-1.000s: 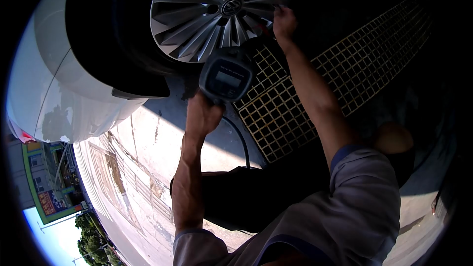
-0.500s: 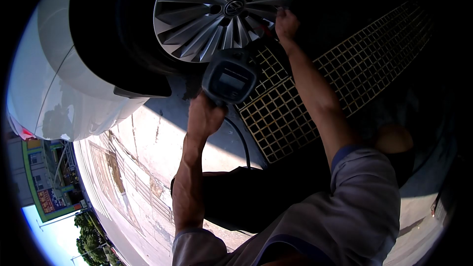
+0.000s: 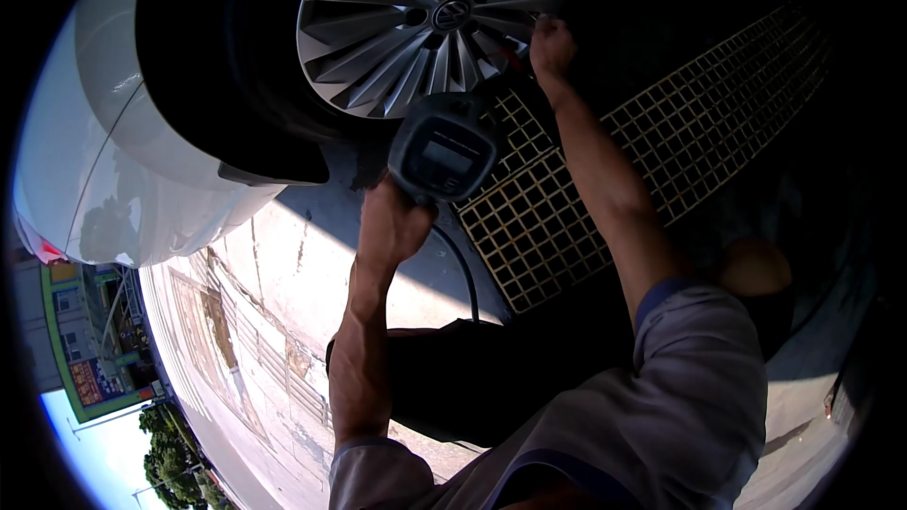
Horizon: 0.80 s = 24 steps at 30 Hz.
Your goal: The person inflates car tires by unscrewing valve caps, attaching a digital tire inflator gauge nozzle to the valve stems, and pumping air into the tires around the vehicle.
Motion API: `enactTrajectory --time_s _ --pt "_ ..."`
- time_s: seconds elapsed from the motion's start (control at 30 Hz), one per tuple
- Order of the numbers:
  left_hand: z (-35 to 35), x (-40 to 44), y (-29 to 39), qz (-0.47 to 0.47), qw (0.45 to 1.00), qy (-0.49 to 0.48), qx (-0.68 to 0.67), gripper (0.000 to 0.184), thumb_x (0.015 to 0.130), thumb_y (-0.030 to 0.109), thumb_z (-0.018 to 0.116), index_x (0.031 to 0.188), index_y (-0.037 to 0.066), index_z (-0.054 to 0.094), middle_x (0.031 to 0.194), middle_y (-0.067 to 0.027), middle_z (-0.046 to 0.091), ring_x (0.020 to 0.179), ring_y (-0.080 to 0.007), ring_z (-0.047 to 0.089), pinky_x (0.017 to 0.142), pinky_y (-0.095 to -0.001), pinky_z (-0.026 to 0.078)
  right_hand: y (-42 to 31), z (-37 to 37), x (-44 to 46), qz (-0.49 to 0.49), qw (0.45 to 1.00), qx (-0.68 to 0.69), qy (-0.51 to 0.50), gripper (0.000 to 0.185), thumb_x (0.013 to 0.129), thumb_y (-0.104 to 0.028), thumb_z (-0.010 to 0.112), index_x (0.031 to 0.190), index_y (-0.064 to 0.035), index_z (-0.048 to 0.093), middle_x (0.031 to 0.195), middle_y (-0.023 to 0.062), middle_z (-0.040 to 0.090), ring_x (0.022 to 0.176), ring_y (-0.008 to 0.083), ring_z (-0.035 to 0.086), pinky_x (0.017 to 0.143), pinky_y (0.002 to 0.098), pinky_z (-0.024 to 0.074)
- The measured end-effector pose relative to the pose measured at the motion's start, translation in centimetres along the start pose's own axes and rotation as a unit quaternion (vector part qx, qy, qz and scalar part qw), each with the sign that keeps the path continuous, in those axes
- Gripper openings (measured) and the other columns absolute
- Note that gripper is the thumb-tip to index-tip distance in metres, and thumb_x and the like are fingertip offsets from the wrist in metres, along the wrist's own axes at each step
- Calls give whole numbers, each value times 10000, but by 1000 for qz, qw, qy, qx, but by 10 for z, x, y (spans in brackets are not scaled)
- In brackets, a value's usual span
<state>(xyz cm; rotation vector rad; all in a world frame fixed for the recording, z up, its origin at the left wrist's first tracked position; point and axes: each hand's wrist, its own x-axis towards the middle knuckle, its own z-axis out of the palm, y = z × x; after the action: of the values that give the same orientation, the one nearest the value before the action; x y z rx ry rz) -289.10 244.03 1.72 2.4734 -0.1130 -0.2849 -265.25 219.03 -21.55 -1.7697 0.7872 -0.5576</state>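
The fingers of the left hand [image 3: 395,225] are wrapped around the handle of a dark hand-held gauge [image 3: 444,156], by which it is held up in front of the lower edge of a wheel [image 3: 378,49]; the fingers of the right hand [image 3: 553,49] are drawn together at the right-hand edge of the same wheel, though whether anything is gripped between them cannot be told; a small red part [image 3: 511,59], partly lost in shadow, is seen just beside the right hand; on the gauge's face a rectangular display [image 3: 447,157] is borne, its reading too dim to be made out; below the left hand a dark hose [image 3: 463,264] is seen, curved down towards the person's dark clothing; the wheel is formed with many silver spokes, and a round emblem [image 3: 452,13] is set at its centre; to the right of the gauge a grating [image 3: 543,250] is laid, partly crossed by the right forearm; on the left the white car body [image 3: 104,161] is shown, curved around the dark wheel arch; beneath it the pale floor [image 3: 279,274] is divided into sunlit and shaded parts; at the lower left a building [image 3: 90,345] and trees [image 3: 175,453] are seen, turned sideways.
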Motion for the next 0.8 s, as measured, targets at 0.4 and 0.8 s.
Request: enactTrajectory --time_s 0.4,0.8 --pt "3 2 -12 -20 1000 -3 8 437 750 35 672 1185 -10 668 1157 -279 696 1143 -484 650 961 -468 518 -11 -6 -1 -6 1000 5 -5 366 952 -365 634 1203 -116 731 1161 176 753 1124 389 702 989 468 550" --pt "5 1 -7 23 999 28 23 356 715 34 677 1064 -28 707 966 -265 730 969 -399 730 843 -424 551 -20 -16 -9 56 998 12 -12 402 980 -409 599 1235 -116 704 1189 202 736 1121 430 694 982 496 555"
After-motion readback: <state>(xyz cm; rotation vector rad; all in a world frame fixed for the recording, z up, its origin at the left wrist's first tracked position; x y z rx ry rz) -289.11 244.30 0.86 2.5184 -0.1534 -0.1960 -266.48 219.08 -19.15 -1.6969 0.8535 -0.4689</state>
